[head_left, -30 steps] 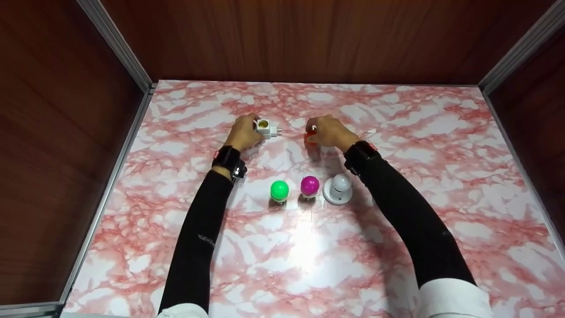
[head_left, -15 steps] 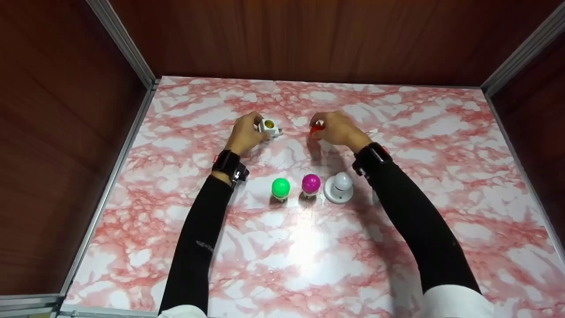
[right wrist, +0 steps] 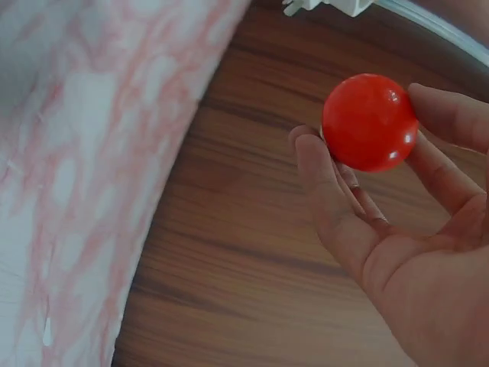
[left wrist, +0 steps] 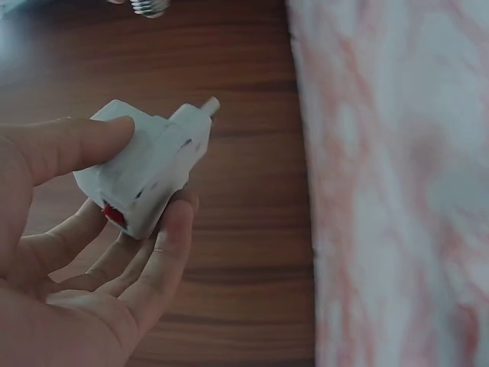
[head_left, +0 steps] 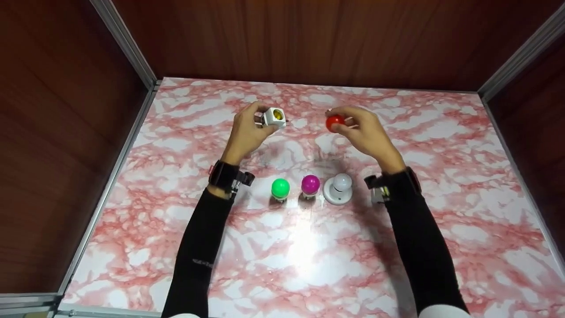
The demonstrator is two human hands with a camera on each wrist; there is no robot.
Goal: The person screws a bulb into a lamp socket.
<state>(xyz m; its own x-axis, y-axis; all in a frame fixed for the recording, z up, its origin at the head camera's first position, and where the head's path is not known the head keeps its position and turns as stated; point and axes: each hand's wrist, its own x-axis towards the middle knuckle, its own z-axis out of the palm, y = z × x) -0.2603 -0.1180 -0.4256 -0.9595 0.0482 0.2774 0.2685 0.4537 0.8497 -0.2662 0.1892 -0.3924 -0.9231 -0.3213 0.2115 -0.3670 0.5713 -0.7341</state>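
Observation:
My left hand (head_left: 246, 131) pinches a white plug-in lamp socket (head_left: 270, 119) between thumb and fingers, above the table. Its brass-lined opening faces up toward the head camera, and its plug pins point right. In the left wrist view the thumb lies across the white body (left wrist: 145, 164). To the right, my right hand (head_left: 367, 131) holds a red light bulb (head_left: 334, 124) by its round globe, also raised. The right wrist view shows the glossy red globe (right wrist: 369, 122) between thumb and fingers. A threaded metal bulb base (left wrist: 150, 6) shows at the top of the left wrist view.
On the marbled table (head_left: 265, 274) stand a green bulb (head_left: 280, 188), a magenta bulb (head_left: 310, 184) and a white bulb (head_left: 342, 182) on a round white lamp base (head_left: 339, 198). A pale object (head_left: 377, 195) is partly hidden by the right wrist. Wooden panels (head_left: 309, 39) enclose the table.
Both hands have risen from the table with the socket and the red bulb. The socket's opening has tipped, and the right hand has moved right, showing more of the bulb.

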